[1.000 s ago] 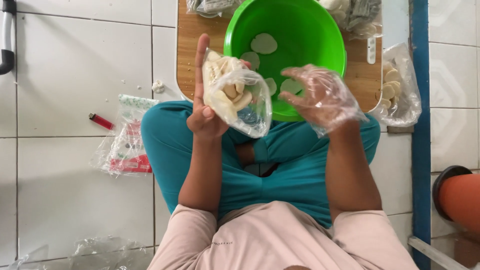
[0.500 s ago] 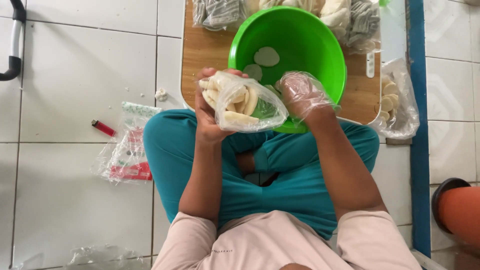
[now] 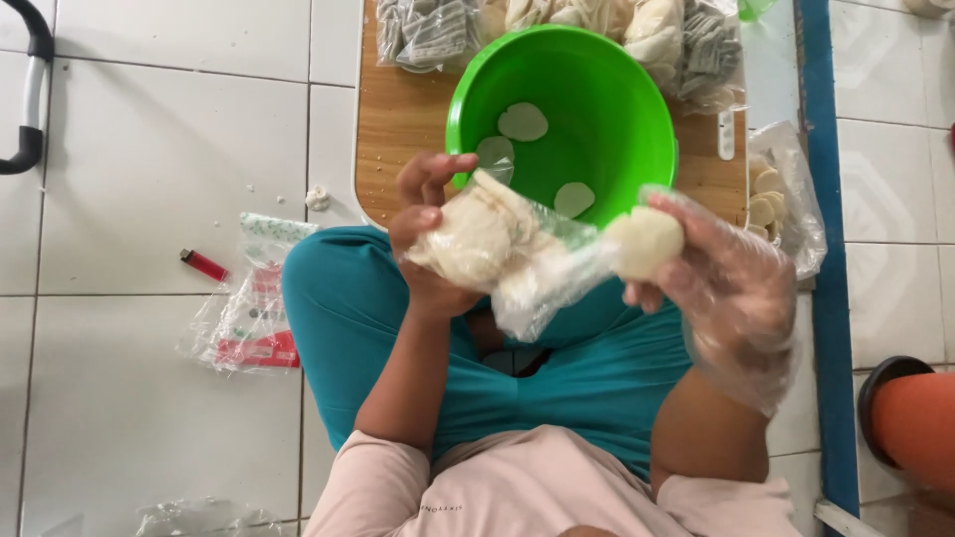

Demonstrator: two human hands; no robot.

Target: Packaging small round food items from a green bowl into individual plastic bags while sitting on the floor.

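Observation:
My left hand (image 3: 430, 224) grips a clear plastic bag (image 3: 507, 254) filled with pale round dough discs, held over my lap. In a loose clear plastic glove, my right hand (image 3: 718, 283) pinches one round pale disc (image 3: 645, 242) just outside the bag's mouth. Right behind both hands sits a green plastic bowl (image 3: 617, 99) on a wooden board (image 3: 398, 119), with three pale discs lying inside it.
Packed bags of discs (image 3: 637, 25) line the board's far edge. Another bag of discs (image 3: 781, 199) rests at the right. On the white tiled floor to the left lie a red lighter (image 3: 204, 265) and empty plastic wrappers (image 3: 249, 318). An orange pot (image 3: 915, 423) stands at right.
My right hand went into the bag and has come out to the right holding one disc. The left hand kept its hold on the bag.

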